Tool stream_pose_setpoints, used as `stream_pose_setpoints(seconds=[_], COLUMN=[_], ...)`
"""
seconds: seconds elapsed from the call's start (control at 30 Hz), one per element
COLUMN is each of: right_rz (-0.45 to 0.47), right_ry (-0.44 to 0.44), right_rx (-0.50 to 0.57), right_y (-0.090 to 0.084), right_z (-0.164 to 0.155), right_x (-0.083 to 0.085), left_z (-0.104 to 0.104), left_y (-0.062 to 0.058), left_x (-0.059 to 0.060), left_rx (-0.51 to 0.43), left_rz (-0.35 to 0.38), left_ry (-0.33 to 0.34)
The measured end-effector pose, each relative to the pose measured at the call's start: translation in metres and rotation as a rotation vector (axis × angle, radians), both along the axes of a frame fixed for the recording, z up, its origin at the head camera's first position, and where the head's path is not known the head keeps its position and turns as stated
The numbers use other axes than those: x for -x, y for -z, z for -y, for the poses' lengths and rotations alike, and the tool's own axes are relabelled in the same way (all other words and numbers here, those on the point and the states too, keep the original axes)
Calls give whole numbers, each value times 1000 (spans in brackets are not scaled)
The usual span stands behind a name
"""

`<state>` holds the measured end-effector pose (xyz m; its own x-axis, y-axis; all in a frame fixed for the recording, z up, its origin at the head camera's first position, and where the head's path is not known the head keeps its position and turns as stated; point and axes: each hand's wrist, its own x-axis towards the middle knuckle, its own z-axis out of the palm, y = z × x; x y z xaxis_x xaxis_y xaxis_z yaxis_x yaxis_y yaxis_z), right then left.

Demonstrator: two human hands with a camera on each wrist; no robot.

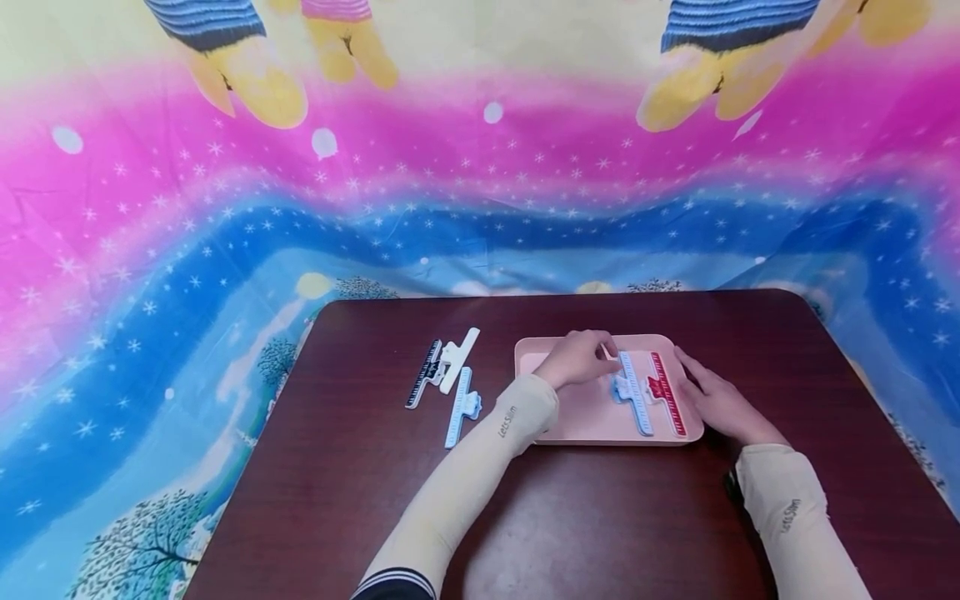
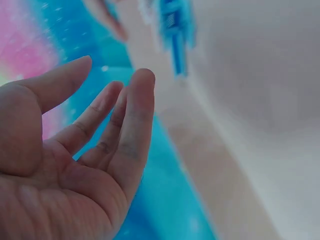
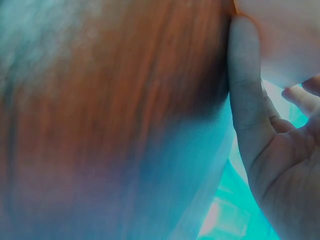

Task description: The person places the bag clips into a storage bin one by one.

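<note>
A pink tray (image 1: 585,418) lies on the table with two ruler-edged clips in its right half. One is a light blue clip (image 1: 636,402); to its right lies a red clip (image 1: 667,398). Over the middle of the tray, my left hand (image 1: 576,358) is close beside the blue clip. In the left wrist view, the thumb stands apart from loosely bent fingers (image 2: 137,110), nothing between them, and part of a blue clip (image 2: 175,30) shows blurred beyond. My right hand (image 1: 722,404) rests along the tray's right edge, fingers extended; the right wrist view shows them against the rim.
Left of the tray, a black clip (image 1: 422,379), a white clip (image 1: 459,360) and another light blue clip (image 1: 459,408) lie on the dark brown table (image 1: 360,500). A colourful printed cloth (image 1: 480,183) hangs behind the table's far edge.
</note>
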<state>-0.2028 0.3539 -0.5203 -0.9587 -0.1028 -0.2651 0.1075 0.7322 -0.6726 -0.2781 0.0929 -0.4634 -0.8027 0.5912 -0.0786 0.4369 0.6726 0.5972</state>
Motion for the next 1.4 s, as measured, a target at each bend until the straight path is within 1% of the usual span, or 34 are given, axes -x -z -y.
stream_pose_setpoints(seconds=[0.1, 0.23, 0.33, 0.47, 0.63, 0.73, 0.87, 1.03, 1.17, 1.27, 1.4], right_rz=[5, 1, -3, -5, -12, -16, -19, -15, -4, 4, 5], right_ry=[-1, -5, -11, -14, -23, -26, -29, -30, -23, -19, -21], right_rx=[7, 8, 7, 3, 9, 5, -11, -10, 1, -3, -3], right_y=[0, 0, 0, -1, -3, -4, -5, -4, -3, -3, -2], right_z=[0, 1, 1, 0, 1, 2, 2, 1, 0, 0, 1], right_x=[0, 0, 0, -1, 0, 0, -1, -1, 0, 2, 2], left_z=[14, 36, 54, 79, 113, 132, 154, 176, 189, 197, 204], left_y=[-12, -22, -27, -32, -35, -32, -23, -10, -1, 5, 16], left_x=[1, 4, 7, 10, 11, 10, 5, 0, -3, -4, -8], left_rx=[-17, -44, -51, -32, -14, 18, 83, 160, 230, 271, 302], left_rz=[-35, -60, -83, -113, -107, -122, -139, -117, -115, -109, -86], left_ry=[4, -5, -16, -39, -93, -127, -157, -154, -101, -32, 65])
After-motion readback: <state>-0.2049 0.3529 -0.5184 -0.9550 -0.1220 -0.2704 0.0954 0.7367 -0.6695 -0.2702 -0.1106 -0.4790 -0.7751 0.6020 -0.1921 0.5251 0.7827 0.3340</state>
